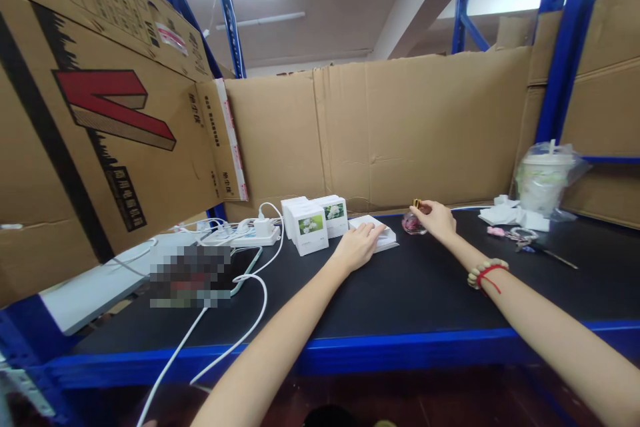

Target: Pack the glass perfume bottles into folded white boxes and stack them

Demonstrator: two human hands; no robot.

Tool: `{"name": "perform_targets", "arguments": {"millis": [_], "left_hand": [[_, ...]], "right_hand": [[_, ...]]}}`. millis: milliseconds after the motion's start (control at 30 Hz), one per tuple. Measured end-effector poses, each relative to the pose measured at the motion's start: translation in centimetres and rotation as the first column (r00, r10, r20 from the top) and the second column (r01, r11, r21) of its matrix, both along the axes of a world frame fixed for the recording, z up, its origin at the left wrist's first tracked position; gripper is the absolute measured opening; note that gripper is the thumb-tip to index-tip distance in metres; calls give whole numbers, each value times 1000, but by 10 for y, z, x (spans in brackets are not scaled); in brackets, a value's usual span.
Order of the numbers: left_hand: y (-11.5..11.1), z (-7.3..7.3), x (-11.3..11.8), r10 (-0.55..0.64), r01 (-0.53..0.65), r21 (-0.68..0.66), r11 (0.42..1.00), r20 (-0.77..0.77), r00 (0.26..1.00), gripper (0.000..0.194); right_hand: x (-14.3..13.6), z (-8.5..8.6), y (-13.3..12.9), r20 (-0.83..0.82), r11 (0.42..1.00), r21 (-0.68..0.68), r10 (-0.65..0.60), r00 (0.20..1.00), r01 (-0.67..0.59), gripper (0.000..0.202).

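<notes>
My left hand [359, 245] lies on a low stack of white cards [387, 238], its fingers stretched over the top. Just left of it stand upright piles of white cards, the front one a card [311, 230] with a picture of white flowers on green. With thumb and fingers closed, my right hand [439, 219] grips a small pink glass bottle [413, 224] with a gold top, near its neck. The bottle appears to stand on the black tabletop. Part of it is hidden by my fingers.
A phone-like device [245, 267], partly blurred out, lies on the left among white cables and a power strip [265, 237]. Keys [523, 235], crumpled tissues [500, 215] and a bagged drink cup [545, 180] are on the right. Cardboard walls [425, 127] enclose the table.
</notes>
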State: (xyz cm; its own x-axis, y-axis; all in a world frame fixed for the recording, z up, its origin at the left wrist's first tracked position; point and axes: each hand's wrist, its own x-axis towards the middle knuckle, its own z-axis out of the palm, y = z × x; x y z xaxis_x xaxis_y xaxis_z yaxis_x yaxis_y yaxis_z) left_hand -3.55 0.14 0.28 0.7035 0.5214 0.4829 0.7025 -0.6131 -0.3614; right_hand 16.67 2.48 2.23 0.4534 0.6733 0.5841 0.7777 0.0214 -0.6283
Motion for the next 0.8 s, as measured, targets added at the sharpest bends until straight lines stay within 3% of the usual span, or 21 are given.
{"name": "perform_targets", "arguments": {"millis": [400,633,800], "left_hand": [[-2,2,-1,-54,54,10,998,-33,998,34],[-4,3,-1,-45,45,0,999,-76,996,35],[-6,4,-1,-50,50,5,999,-91,995,36]], "right_hand": [[-6,6,-3,-112,989,146,47,993,-30,17],[-4,6,-1,-112,992,123,33,993,-19,19],[-2,1,4,-38,1000,15,27,999,-26,25]]}}
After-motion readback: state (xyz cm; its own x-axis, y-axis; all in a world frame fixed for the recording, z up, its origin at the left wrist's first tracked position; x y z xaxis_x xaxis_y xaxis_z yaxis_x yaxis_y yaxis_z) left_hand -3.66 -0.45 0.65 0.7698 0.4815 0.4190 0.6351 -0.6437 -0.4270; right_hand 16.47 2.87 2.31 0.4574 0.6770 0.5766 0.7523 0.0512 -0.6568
